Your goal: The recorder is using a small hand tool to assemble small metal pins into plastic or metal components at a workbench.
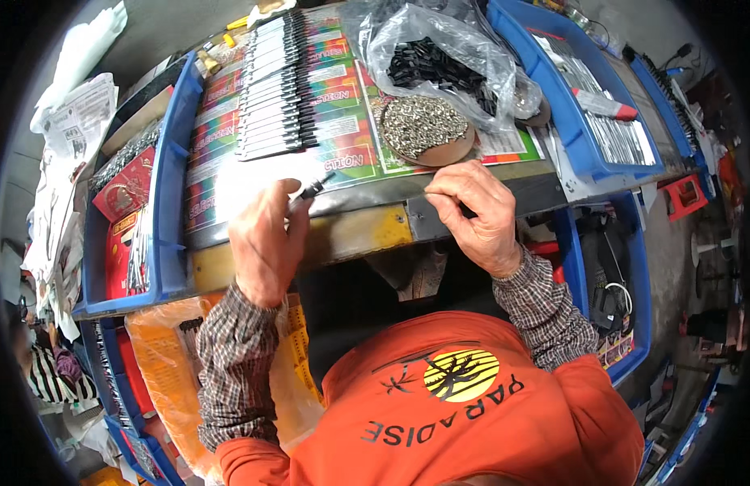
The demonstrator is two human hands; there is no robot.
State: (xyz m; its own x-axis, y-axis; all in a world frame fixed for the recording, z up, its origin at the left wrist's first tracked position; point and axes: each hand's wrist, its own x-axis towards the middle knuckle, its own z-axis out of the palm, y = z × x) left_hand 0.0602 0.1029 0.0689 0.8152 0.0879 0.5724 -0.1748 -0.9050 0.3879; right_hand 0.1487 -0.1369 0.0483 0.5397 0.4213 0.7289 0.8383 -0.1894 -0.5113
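Note:
My left hand (267, 235) is closed at the front edge of the workbench, its thumb and fingers around a slim pen-like piece. Only that piece's black end (312, 191) shows beyond the fingers, pointing up and right. My right hand (477, 212) is just in front of a round dish (449, 154) heaped with tiny silvery metal parts (423, 126). Its thumb and forefinger are pinched together; what is between them, if anything, is too small to make out. Beyond my left hand lies a long row of silver sticks with black ends (271, 89), side by side.
A clear plastic bag (504, 77) of small black pieces (444, 69) lies behind the dish. Blue trays stand at left (171, 194) and right (553, 89), the right one holding silvery sticks. Colourful printed sheets (342, 154) cover the bench. Another blue bin (643, 300) is below right.

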